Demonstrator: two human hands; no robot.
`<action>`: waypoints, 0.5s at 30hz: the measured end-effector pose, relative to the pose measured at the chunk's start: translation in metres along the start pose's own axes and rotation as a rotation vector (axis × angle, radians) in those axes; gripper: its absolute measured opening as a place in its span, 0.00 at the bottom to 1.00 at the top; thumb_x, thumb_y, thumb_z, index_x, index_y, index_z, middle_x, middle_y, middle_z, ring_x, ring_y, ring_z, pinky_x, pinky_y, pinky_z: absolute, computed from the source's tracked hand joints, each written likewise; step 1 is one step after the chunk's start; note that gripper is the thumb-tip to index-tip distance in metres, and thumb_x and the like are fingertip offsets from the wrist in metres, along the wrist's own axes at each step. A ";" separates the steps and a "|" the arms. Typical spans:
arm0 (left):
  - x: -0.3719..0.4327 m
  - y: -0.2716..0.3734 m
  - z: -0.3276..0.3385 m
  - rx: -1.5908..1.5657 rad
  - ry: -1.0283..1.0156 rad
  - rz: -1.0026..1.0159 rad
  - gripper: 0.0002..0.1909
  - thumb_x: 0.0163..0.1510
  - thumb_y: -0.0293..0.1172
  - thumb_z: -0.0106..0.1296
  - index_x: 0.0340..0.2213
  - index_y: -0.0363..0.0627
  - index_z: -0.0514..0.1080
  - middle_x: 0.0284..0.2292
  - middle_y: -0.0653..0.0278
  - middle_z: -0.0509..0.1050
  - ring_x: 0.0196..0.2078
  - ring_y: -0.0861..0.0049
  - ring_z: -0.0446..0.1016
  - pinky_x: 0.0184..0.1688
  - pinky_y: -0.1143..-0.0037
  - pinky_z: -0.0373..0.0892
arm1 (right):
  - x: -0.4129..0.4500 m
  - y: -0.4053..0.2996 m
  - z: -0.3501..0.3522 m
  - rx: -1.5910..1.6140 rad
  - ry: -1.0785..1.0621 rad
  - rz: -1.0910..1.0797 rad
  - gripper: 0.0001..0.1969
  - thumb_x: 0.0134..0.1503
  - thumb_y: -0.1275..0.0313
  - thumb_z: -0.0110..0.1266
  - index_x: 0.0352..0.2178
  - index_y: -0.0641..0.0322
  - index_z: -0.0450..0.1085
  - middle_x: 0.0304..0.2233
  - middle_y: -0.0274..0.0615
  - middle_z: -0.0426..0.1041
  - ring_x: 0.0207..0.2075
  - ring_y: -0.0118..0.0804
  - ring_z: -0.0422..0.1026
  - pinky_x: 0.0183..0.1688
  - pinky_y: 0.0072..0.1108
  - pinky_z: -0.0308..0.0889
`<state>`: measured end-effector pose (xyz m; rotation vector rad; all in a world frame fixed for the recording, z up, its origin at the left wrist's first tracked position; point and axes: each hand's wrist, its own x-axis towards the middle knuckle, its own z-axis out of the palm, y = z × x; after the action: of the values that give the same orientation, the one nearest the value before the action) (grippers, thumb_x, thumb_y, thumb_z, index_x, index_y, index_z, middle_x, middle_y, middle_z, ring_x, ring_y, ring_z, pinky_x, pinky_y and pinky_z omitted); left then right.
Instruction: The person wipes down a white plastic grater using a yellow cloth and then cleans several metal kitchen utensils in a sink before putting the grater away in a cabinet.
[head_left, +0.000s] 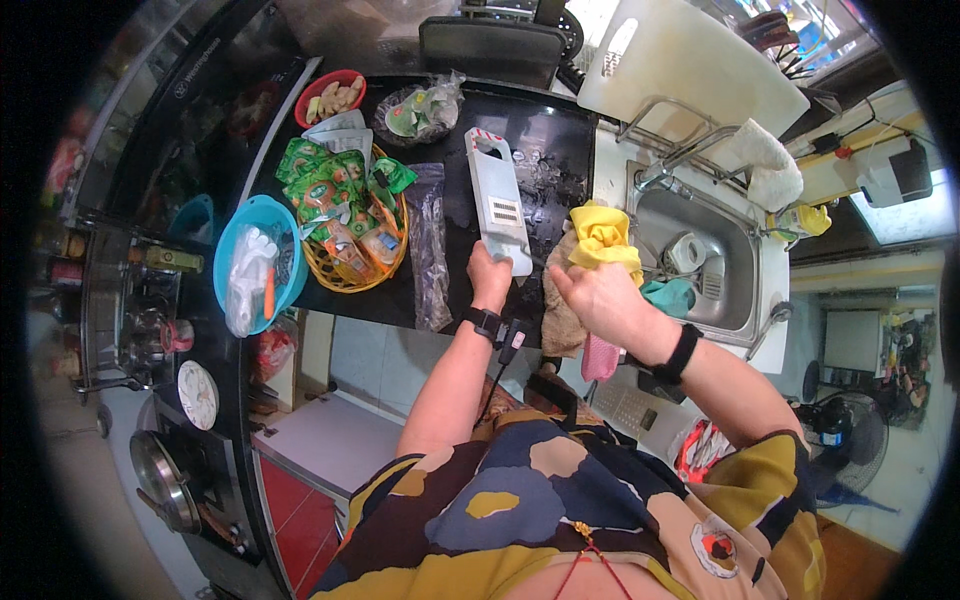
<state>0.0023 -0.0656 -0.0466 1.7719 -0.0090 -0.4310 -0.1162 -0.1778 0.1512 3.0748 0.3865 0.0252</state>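
Note:
My left hand (490, 276) grips the near end of a long, flat white item (491, 187), perhaps packaged. It has a cut-out at its far end, a red-and-white striped edge and a printed label. My right hand (604, 304) is at its right, fingers curled, above a brown cloth (562, 330) and beside a bunched yellow cloth (600, 232). A thin dark thing shows between the right hand and the white item; whether the hand holds it is unclear. A clear plastic sleeve (429, 247) lies left of the white item.
At left are a wicker basket (341, 281) of packets, a blue basin (259, 206) and a red bowl (300, 109) of ginger. A steel sink (731, 322) with items inside is at right. The black counter (551, 142) bears water drops.

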 end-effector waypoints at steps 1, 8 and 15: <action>0.002 -0.002 -0.002 -0.001 0.004 -0.002 0.18 0.39 0.19 0.54 0.36 0.33 0.68 0.35 0.46 0.75 0.42 0.53 0.74 0.44 0.65 0.68 | -0.001 -0.002 0.000 0.027 0.024 -0.058 0.10 0.52 0.74 0.47 0.35 0.68 0.70 0.14 0.40 0.70 0.17 0.40 0.73 0.17 0.29 0.66; -0.001 0.004 0.000 0.075 0.001 0.001 0.17 0.39 0.21 0.56 0.35 0.33 0.68 0.34 0.46 0.75 0.41 0.52 0.74 0.43 0.65 0.68 | 0.000 0.003 0.003 -0.017 -0.023 0.001 0.10 0.52 0.74 0.48 0.35 0.68 0.70 0.16 0.40 0.71 0.17 0.39 0.73 0.17 0.28 0.65; 0.000 -0.005 0.006 0.004 0.023 0.012 0.17 0.39 0.19 0.55 0.35 0.35 0.69 0.35 0.48 0.75 0.41 0.55 0.74 0.43 0.65 0.68 | 0.003 0.003 0.008 0.027 -0.047 0.050 0.10 0.52 0.75 0.47 0.34 0.70 0.70 0.18 0.42 0.72 0.17 0.41 0.72 0.17 0.30 0.65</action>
<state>-0.0002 -0.0698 -0.0519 1.7801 -0.0036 -0.4023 -0.1126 -0.1799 0.1430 3.1041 0.3107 -0.0516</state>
